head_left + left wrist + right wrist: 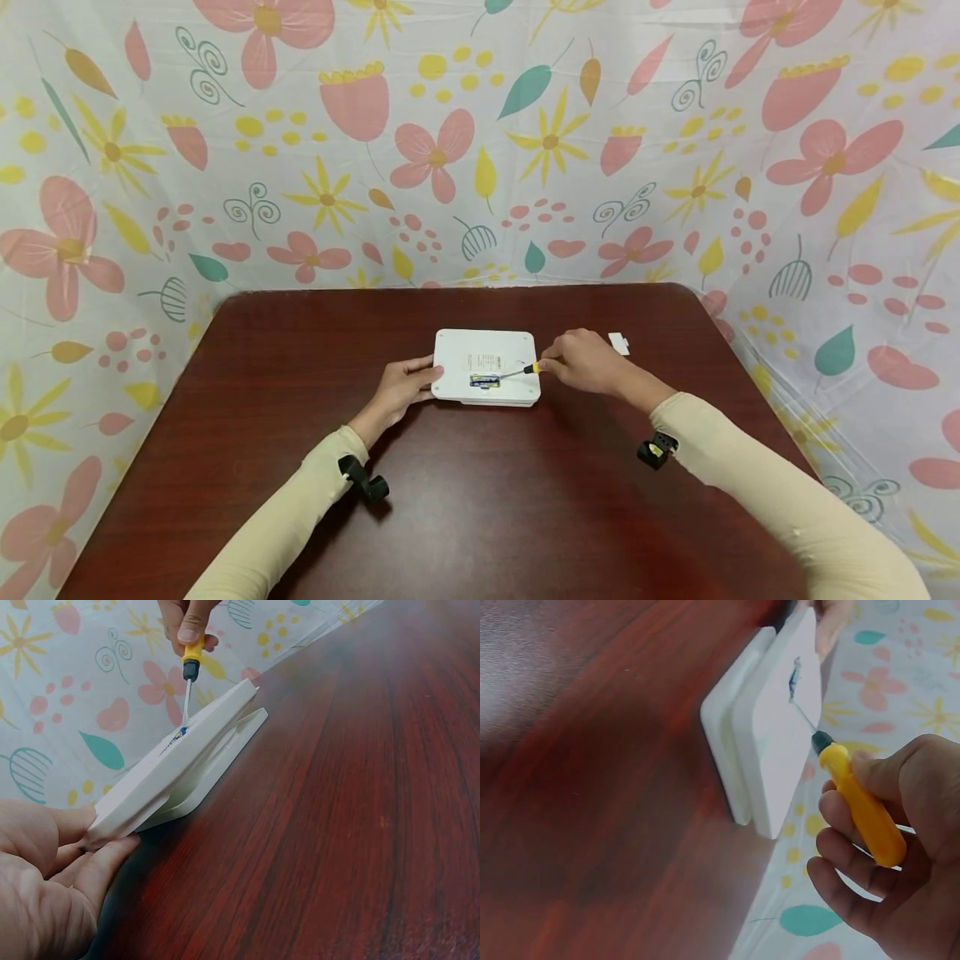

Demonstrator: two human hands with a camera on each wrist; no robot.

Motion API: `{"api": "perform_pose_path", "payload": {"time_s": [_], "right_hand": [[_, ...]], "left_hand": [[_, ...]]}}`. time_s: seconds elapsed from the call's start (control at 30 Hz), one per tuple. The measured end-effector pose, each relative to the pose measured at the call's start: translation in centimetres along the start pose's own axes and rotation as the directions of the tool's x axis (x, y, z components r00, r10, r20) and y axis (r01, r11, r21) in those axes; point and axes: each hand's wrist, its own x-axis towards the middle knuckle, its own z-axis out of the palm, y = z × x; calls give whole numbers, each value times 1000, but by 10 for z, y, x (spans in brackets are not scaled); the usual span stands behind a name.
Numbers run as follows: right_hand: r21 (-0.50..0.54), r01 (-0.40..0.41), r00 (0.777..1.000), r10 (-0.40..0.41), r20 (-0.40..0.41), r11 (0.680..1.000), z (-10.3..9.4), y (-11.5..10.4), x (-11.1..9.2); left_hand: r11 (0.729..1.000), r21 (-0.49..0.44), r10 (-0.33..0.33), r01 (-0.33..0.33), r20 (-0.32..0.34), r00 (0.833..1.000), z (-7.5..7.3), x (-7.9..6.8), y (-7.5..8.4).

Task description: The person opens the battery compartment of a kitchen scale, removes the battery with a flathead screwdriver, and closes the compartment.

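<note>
A white flat device (457, 350), probably turned underside up since a printed label and corner feet show, rests on the table. Its left edge is gripped by my left hand (397, 390), thumb on top and fingers beneath. Blue batteries (484, 381) lie in an uncovered slot near its front edge. My right hand (588, 362) holds a screwdriver (866, 814) by its yellow handle, between thumb and fingers. The thin metal shaft (187, 701) slants down, its tip right at the batteries. In the left wrist view, a second white layer shows under the device's upper slab.
A small white battery cover (618, 343) lies on the dark wooden table (480, 500), beyond my right hand. Flower-printed sheeting (480, 150) hangs behind the table and along both sides. Each sleeve carries a black wrist camera mount (363, 479).
</note>
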Motion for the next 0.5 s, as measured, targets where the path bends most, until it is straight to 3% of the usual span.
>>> {"api": "perform_pose_path", "payload": {"time_s": [0.27,0.5], "right_hand": [[-6,13,999,-13,34,1000,-6,-8,4],[16,-9,1000,9,-25,1000,2,-8,-1]], "left_hand": [[1000,1,-8,8,-1,1000,1,0,0],[1000,11,-9,9,-10,1000,0,0,1]]}}
